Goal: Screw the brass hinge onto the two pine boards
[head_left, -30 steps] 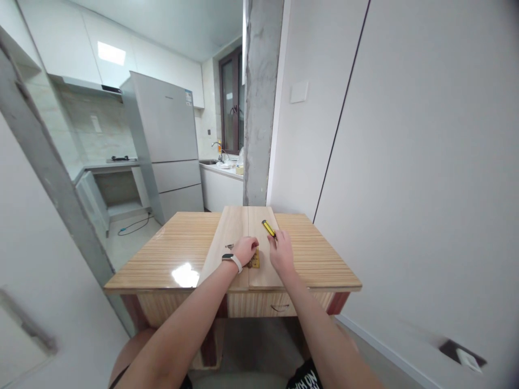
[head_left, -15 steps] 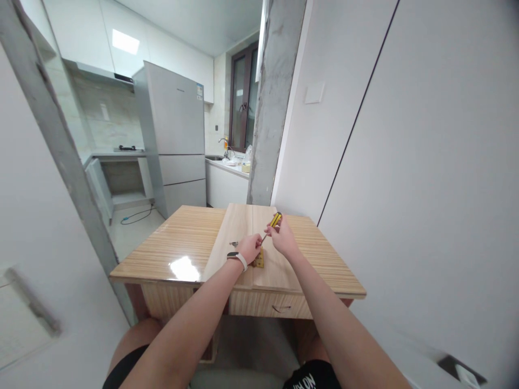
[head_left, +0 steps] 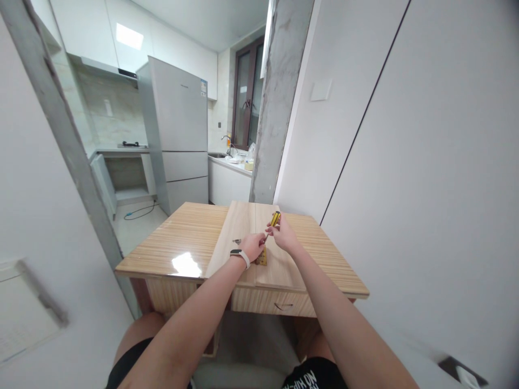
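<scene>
Two pale wooden boards (head_left: 279, 265) lie side by side on a wooden table (head_left: 190, 237). A brass hinge (head_left: 263, 259) sits across their seam. My left hand (head_left: 253, 246), with a white wristband, is closed in a pinch at the hinge; what its fingers hold is too small to make out. My right hand (head_left: 283, 234) grips a yellow and black screwdriver (head_left: 274, 220), tilted with its tip pointing down toward the hinge. A small metal piece (head_left: 236, 241) lies on the left board, just left of my left hand.
A grey fridge (head_left: 178, 135) and kitchen counter (head_left: 229, 165) with a sink stand behind the table. A concrete pillar (head_left: 275, 102) rises at the table's far edge. White walls stand on the right and left. The table has a drawer (head_left: 279, 305) at the front.
My right hand has picked the screwdriver up off the board and raised it over the hinge. My left hand has stayed at the hinge. The view has shifted slightly left.
</scene>
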Motion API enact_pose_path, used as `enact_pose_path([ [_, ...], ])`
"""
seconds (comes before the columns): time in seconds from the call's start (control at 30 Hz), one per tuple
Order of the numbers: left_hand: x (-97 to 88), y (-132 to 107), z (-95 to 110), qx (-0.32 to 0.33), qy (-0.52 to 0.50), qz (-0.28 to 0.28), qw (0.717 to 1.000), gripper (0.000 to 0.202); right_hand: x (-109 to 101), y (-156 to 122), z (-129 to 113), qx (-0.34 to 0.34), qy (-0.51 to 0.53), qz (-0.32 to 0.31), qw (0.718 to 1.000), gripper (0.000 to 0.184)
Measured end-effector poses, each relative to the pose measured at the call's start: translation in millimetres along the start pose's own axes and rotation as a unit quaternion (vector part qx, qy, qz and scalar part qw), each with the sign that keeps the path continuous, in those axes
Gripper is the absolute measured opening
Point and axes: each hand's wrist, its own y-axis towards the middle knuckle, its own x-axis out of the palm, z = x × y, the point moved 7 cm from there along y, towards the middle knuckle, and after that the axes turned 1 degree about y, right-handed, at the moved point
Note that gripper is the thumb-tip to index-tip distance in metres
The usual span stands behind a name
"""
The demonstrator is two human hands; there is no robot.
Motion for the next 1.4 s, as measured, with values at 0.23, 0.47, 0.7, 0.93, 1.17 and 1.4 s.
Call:
enact_pose_path([
  [0.23, -1.8, 2.1, -3.0, -0.017, 0.010, -0.001, 1.000, 0.011, -16.9, 0.9, -51.8, -0.066, -0.182, 0.006, 0.981, 0.054],
  [0.47, -0.9, 1.1, -2.5, -0.020, -0.010, -0.007, 1.000, 0.010, -26.2, 21.0, -98.9, -0.143, -0.352, -0.075, 0.922, 0.024],
  [0.7, -31.8, -38.5, -11.0, 0.042, 0.063, -0.014, 0.997, 0.090, -25.7, 26.3, -100.4, -0.117, -0.409, -0.081, 0.901, 0.016],
  [0.93, -35.6, -65.3, -34.8, 0.015, 0.103, -0.087, 0.991, 0.110, -28.5, 31.7, -96.5, -0.078, -0.456, -0.059, 0.885, 0.026],
  [1.17, -36.2, -74.1, -33.1, 0.014, 0.098, -0.086, 0.991, 0.102, -21.6, 32.0, -99.1, -0.117, -0.441, -0.053, 0.888, 0.014],
  [1.4, -37.0, -77.0, -34.9, 0.001, 0.111, -0.089, 0.990, 0.105, -12.6, 33.6, -95.8, -0.108, -0.427, -0.117, 0.890, 0.021],
])
